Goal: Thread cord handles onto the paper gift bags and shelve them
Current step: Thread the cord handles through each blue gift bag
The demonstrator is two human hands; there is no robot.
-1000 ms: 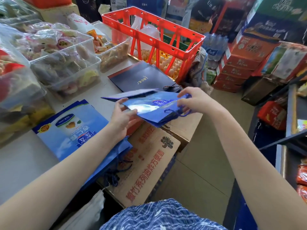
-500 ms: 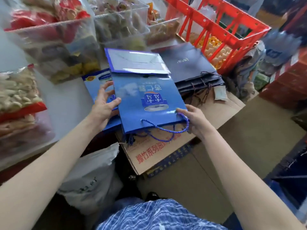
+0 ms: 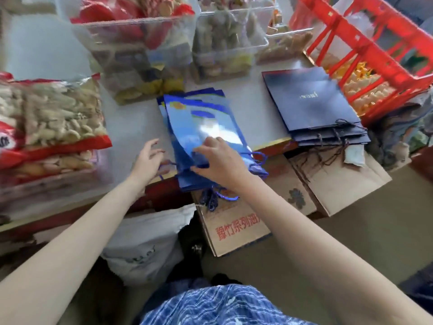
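A stack of flat blue paper gift bags [image 3: 199,123] lies on the grey table top [image 3: 133,127], mouths toward me, with blue cord handles [image 3: 215,198] hanging over the table's front edge. My right hand [image 3: 218,160] rests on the near end of the top bag, fingers bent over its edge. My left hand [image 3: 150,158] hovers just left of the stack with spread fingers, holding nothing. A second stack of dark navy gift bags [image 3: 311,104] with dark cords lies to the right.
Clear tubs of snacks [image 3: 145,50] line the back of the table, and packets of snacks [image 3: 54,120] sit at the left. A red plastic crate [image 3: 365,43] stands at the right. Cardboard boxes [image 3: 234,228] and a white sack [image 3: 145,245] sit below the table edge.
The blue bag I held up with both hands has been laid on the blue stack. My left hand has let go and moved off to the left; my right hand has moved onto the bag.
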